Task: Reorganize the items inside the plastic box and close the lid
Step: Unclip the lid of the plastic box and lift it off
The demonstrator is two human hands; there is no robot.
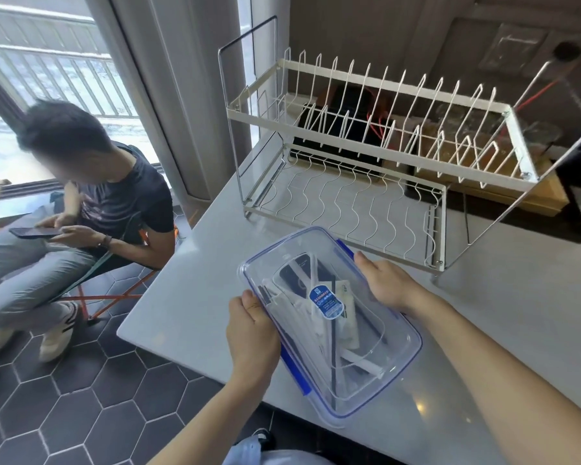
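Note:
A clear plastic box (399, 360) with a blue-trimmed lid (282, 260) lies on the grey table (483, 330), near its front left corner. The lid sits on top and carries a blue oval sticker (327, 301). Through it I see several white and dark items, packets and sticks, lying lengthwise. My left hand (250, 333) grips the lid's left long edge by the blue clasp (296, 370). My right hand (384, 281) holds the opposite long edge, with the fingers on the rim.
A white two-tier wire dish rack (366, 156) stands behind the box. Dark devices and a wooden box sit beyond it. A person sits on a folding stool (108, 290) to the left, on the hexagon-tiled floor, holding a phone.

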